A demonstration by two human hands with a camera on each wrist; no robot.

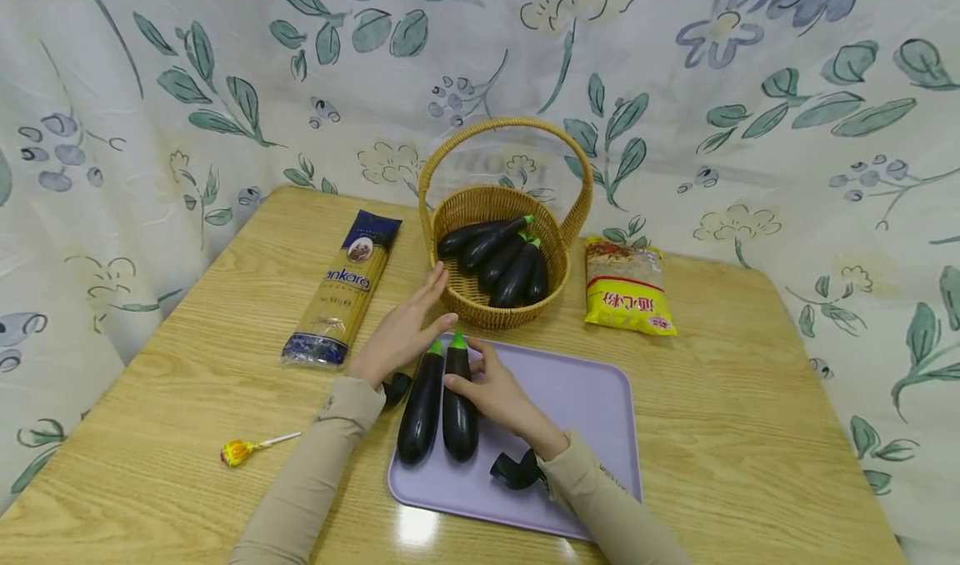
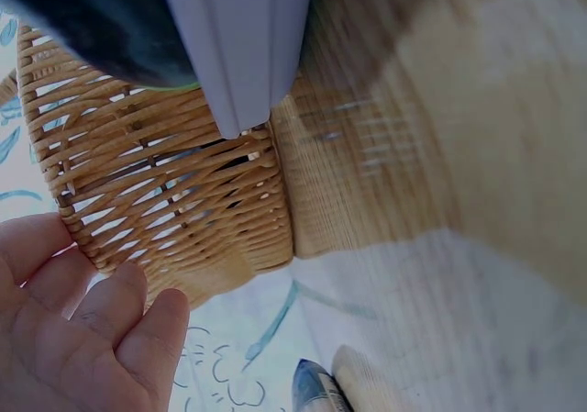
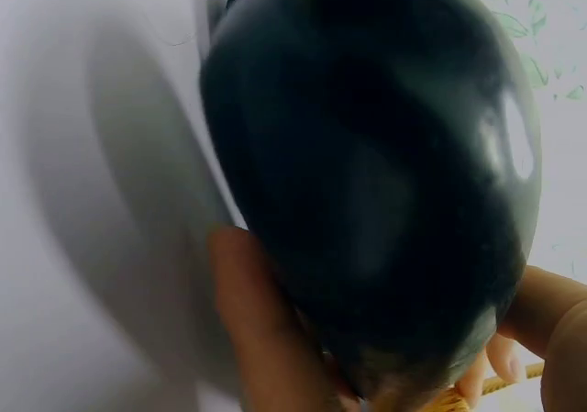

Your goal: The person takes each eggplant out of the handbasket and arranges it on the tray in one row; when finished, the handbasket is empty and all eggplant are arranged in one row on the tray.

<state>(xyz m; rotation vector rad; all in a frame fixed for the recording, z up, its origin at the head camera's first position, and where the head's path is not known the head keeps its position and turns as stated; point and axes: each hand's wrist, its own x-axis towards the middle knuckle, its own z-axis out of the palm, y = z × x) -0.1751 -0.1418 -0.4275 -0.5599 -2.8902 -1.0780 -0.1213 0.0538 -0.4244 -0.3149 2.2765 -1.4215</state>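
"So, what is the right hand (image 1: 501,390) doing?"

"On my head view, it grasps the right eggplant (image 1: 460,419) towards its green end, thumb and fingers around the sides. My right wrist view fills with dark, glossy skin framed by the hand."

"Where exactly is that eggplant?"

"At the left part of the lilac tray (image 1: 573,390), green end towards the basket (image 1: 498,315). I can't tell whether its full length rests on the tray. Just beside it, the left eggplant (image 1: 418,415) lies pointing much the same way."

"And the left hand (image 1: 401,336)?"

"It has a grip on nothing. I see its fingers extended and its thumb spread; on my left wrist view the fingertips seem to touch the basket's wicker side."

"Is anything in the basket?"

"Yes, several more eggplants (image 1: 517,277), piled together, mostly towards the right."

"What else do you have on the table (image 1: 750,423)?"

"Left of the basket I see a pasta pack (image 1: 337,307), and right of it a yellow bag (image 1: 630,290). A lollipop (image 1: 237,452) lies near the left sleeve (image 1: 322,457). A floral curtain (image 1: 675,157) hangs behind."
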